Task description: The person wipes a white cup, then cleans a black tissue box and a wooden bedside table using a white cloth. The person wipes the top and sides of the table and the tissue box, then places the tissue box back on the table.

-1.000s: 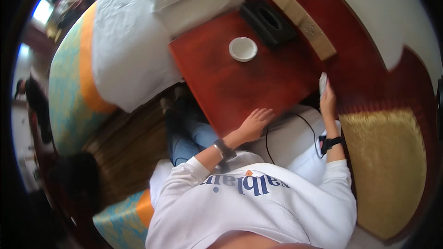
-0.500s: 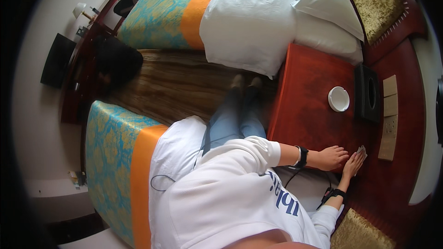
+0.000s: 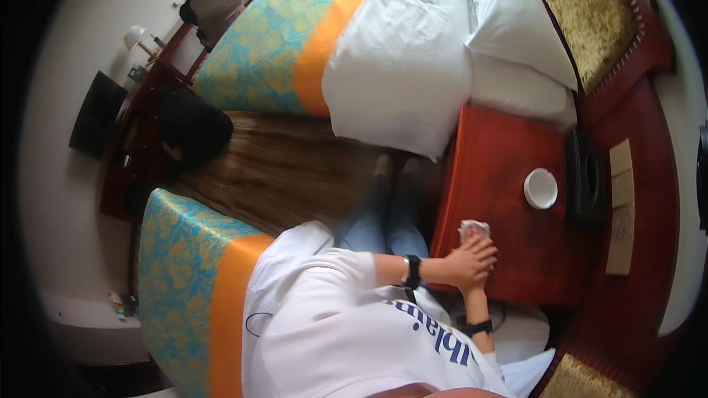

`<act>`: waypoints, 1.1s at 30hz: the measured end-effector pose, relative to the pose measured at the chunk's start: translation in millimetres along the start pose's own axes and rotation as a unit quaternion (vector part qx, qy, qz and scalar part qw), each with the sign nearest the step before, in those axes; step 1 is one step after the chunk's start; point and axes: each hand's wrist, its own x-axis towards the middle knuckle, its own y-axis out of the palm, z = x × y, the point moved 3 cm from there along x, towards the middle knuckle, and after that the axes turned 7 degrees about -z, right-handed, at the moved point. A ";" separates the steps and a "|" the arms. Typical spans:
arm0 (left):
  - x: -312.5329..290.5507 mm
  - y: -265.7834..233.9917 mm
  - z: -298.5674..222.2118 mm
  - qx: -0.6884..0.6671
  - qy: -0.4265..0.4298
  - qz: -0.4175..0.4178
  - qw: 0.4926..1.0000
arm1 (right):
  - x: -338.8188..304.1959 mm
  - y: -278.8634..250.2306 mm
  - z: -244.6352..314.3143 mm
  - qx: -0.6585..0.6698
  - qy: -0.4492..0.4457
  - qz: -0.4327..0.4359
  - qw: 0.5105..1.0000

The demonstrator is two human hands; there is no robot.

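Note:
On the red-brown nightstand (image 3: pixel 516 265), near its front left edge, lies a crumpled white cloth (image 3: pixel 473 228). My right hand (image 3: pixel 479 280) presses on this cloth, its palm and much of its fingers hidden. Across it reaches my left hand (image 3: pixel 463 264), fingers stretched out over the back of the right, holding nothing that I can see. Black bands circle both wrists. Farther back on the same top stand a round white ashtray (image 3: pixel 540 189) and a black tissue box (image 3: pixel 584 180).
Beds with white sheets (image 3: pixel 398 59) and a blue, gold and orange runner (image 3: pixel 192 250) stand at the far side and lower left. A person in black (image 3: pixel 193 129) bends low by the desk; another person (image 3: pixel 214 7) is at the back left. A socket panel (image 3: pixel 620 206) lines the headboard.
Both hands and the cloth have moved left across the nightstand, from its right rear part to its front left. The left hand has come over the right. The view has tilted a little.

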 end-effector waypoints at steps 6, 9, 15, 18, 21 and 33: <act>-38.2 -72.3 -5.6 0.017 -0.060 0.031 0.998 | 45.2 19.1 51.9 0.064 -0.019 0.175 0.982; -40.2 -60.9 -3.9 0.030 -0.081 0.053 0.995 | 75.6 16.4 51.9 0.053 -0.084 0.232 0.968; -0.2 -58.2 29.9 0.032 -0.074 0.020 0.997 | 144.6 -4.6 35.4 0.013 -0.239 0.296 0.925; 25.5 -62.1 62.5 0.055 -0.077 -0.030 0.995 | 185.6 -4.7 25.7 0.016 -0.228 0.301 0.926; 57.9 -61.7 107.7 0.083 -0.052 -0.082 0.992 | 230.3 9.7 10.4 0.017 -0.288 0.198 0.937; 154.9 -69.8 243.8 0.176 -0.260 -0.175 0.933 | 395.0 45.5 -22.1 0.013 -0.331 -0.033 0.943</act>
